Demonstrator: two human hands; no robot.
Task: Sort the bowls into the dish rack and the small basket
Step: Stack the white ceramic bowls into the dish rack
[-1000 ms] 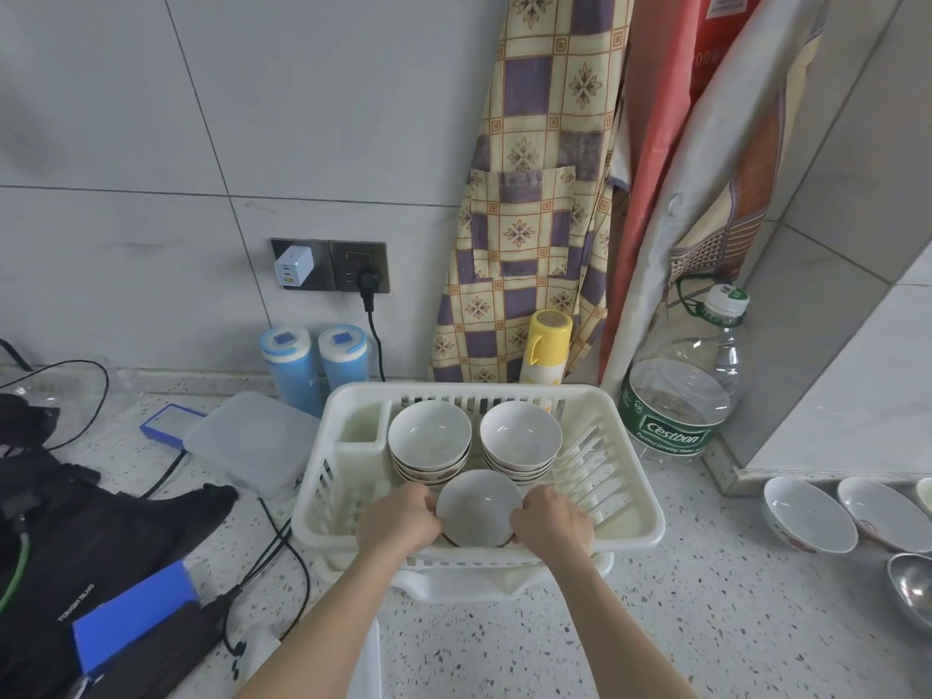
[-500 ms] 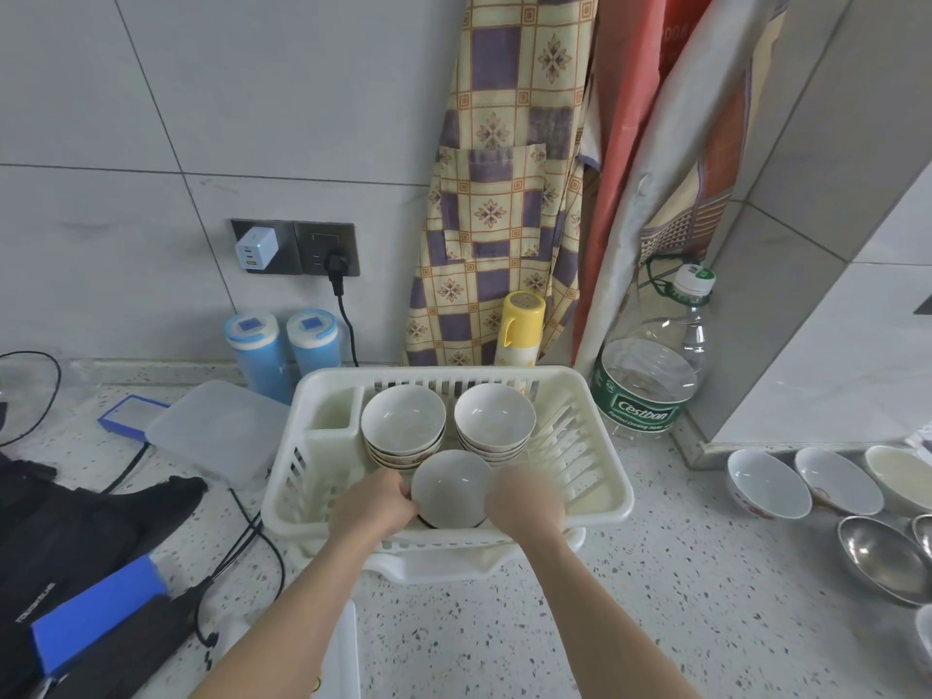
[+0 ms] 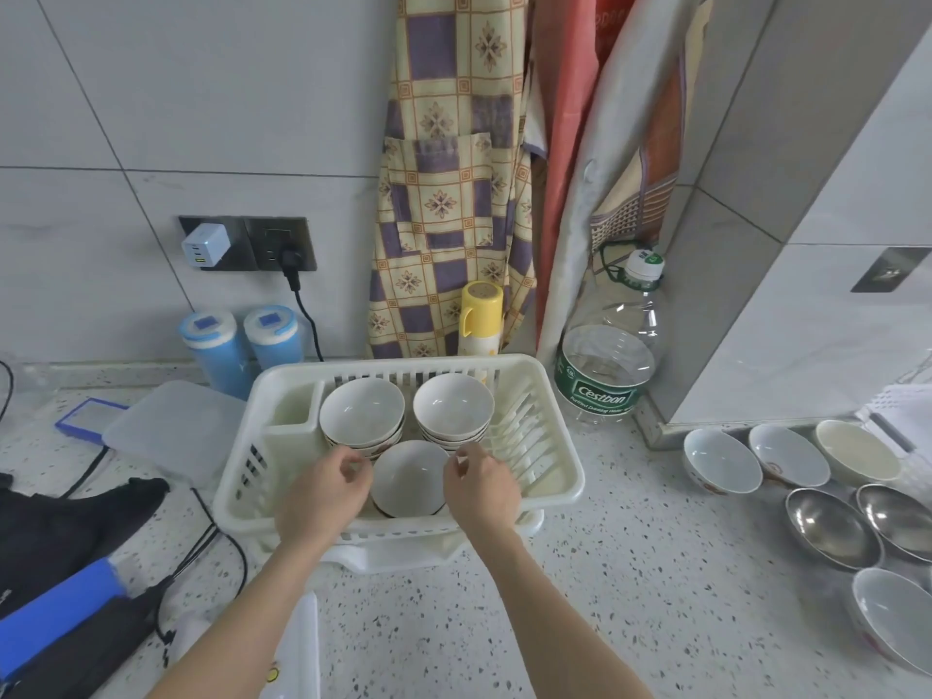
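Observation:
A white dish rack (image 3: 555, 491) stands on the speckled counter. At its back are two stacks of white bowls (image 3: 362, 413) (image 3: 453, 403). A single white bowl (image 3: 408, 476) sits in front of them, near the rack's front wall. My left hand (image 3: 323, 491) and right hand (image 3: 479, 486) hover on either side of this bowl, fingers loosely curled and just off its rim, holding nothing. To the right on the counter lie loose ceramic bowls (image 3: 722, 461) (image 3: 789, 456) (image 3: 857, 451) and steel bowls (image 3: 829, 527).
A large water bottle (image 3: 605, 365) and a yellow flask (image 3: 481, 315) stand behind the rack, with two blue containers (image 3: 217, 345) to its left. A clear plastic lid (image 3: 176, 431), cables and a black bag (image 3: 65, 527) fill the left side.
Both hands have let go of the front bowl and drawn slightly apart from it. The bowl now rests in the rack. The view has shifted right, showing more bowls.

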